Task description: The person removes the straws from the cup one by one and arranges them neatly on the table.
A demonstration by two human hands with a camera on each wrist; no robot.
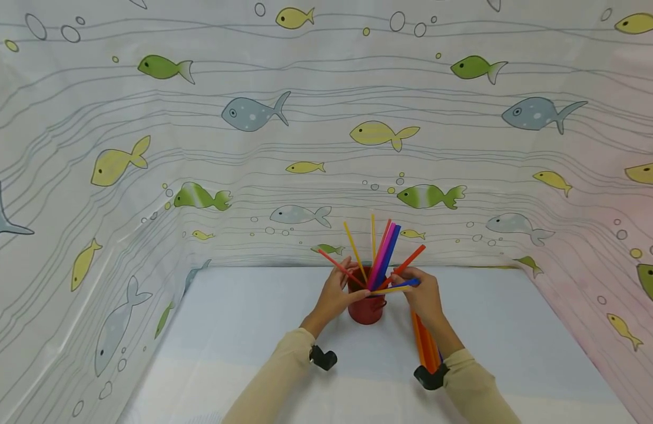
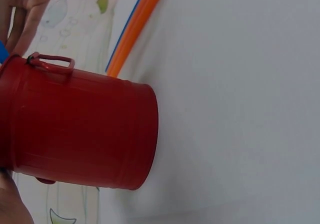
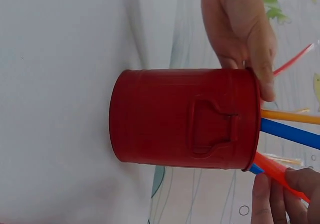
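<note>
A red metal pot with small side handles stands upright on the table. Several long coloured tubes that look like straws lean out of it, among them a pink tube, a yellow tube and a blue tube. My left hand grips the pot's rim from the left, thumb over the edge. On the right side, my right hand pinches an orange-red tube at the mouth of the pot. A blue tip shows just below that tube in the right wrist view.
Several orange tubes and a blue one lie on the white table beneath my right forearm. A fish-patterned curtain rises behind and at both sides of the table. Black wrist cameras hang below my sleeves.
</note>
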